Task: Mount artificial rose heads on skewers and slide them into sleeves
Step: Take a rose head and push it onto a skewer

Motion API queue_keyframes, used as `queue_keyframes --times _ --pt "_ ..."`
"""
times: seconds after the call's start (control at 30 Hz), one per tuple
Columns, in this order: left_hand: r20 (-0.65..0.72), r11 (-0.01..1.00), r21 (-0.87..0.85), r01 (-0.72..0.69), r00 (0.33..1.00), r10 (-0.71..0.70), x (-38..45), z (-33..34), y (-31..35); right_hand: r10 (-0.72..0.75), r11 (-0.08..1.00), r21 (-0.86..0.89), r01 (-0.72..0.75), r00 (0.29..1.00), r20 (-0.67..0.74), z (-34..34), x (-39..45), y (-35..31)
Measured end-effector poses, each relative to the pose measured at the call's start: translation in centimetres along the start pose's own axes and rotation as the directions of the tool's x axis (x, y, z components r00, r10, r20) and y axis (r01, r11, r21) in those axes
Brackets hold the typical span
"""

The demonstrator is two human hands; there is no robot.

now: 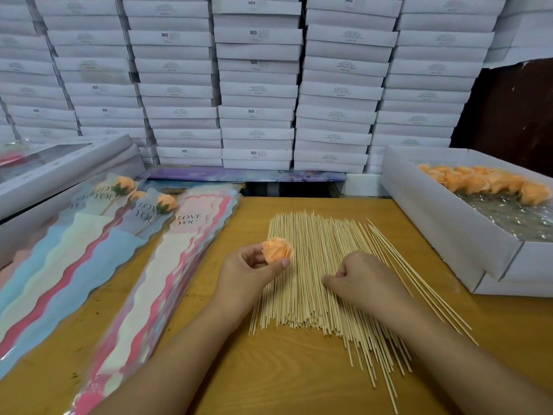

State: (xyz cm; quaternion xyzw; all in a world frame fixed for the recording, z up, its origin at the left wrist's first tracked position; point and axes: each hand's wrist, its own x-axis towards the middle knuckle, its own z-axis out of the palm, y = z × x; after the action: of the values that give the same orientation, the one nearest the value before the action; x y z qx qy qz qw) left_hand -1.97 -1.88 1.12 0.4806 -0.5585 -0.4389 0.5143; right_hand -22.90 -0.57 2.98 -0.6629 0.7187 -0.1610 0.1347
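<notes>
One rose head (pixel 277 250) pinched in left hand (pixel 248 272); right hand (pixel 357 280), fingers curled at skewers (pixel 314 274), grip unclear; next: isolate one skewer, 3 o'clock of rose.

A wooden table (pixel 269 369) carries spread skewers (pixel 317 283), stacked sleeves (pixel 125 283) (left side) and a white box (pixel 443 223).

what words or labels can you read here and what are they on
"LOVE YOU": on the pink sleeve topping the sleeve stack, and on the filled sleeves beside it.
"SGS": on several of the stacked white boxes behind the table.
Smaller print on the box fronts: too small to read.
</notes>
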Motion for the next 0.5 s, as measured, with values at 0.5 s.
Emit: queue_keyframes --times 0.5 --pt "0.021 0.992 -0.071 0.101 0.995 -0.099 -0.1 0.0 0.1 0.105 0.953 0.27 -0.135 0.987 0.124 -1.0 0.5 0.5"
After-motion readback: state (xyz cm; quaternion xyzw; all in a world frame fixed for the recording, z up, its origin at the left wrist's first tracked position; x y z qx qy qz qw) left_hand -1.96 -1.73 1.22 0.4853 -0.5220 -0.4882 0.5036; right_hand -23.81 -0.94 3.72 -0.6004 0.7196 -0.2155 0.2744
